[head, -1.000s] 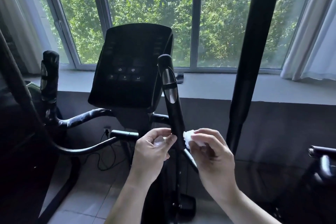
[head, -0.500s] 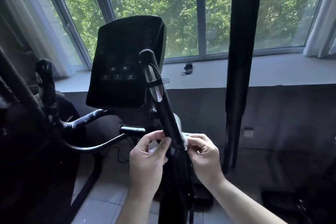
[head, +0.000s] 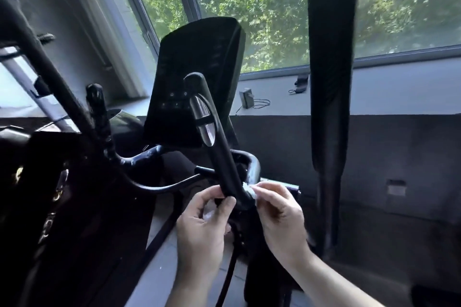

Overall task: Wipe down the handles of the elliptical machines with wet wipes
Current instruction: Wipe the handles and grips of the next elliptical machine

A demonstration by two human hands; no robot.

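**Between both hands, low on the handle**

Between my two hands sits the bottom end of the black handle (head: 219, 154), and that is the relation the next move turns on. Its long axis runs from the rounded cap up by the console (head: 197, 77), down and to the right, to the bend where my fingers meet it. So the unwiped length lies up and away from me, slightly leftward.

My left hand (head: 203, 224) is curled round the near side of the bar, thumb and forefinger pinching it, with a pale patch inside the palm that looks like part of the wet wipe (head: 249, 190). My right hand (head: 280, 217) pinches the white wad of wipe against the bar's right side, fingertips closed on it. Both hands touch the handle at about the same height; neither is clearly nearer.

I judge the stroke wanted is a slide upward along the axis, past the shiny oval sensor plate (head: 203, 117). A second, thicker black upright (head: 329, 82) stands well apart on the right.
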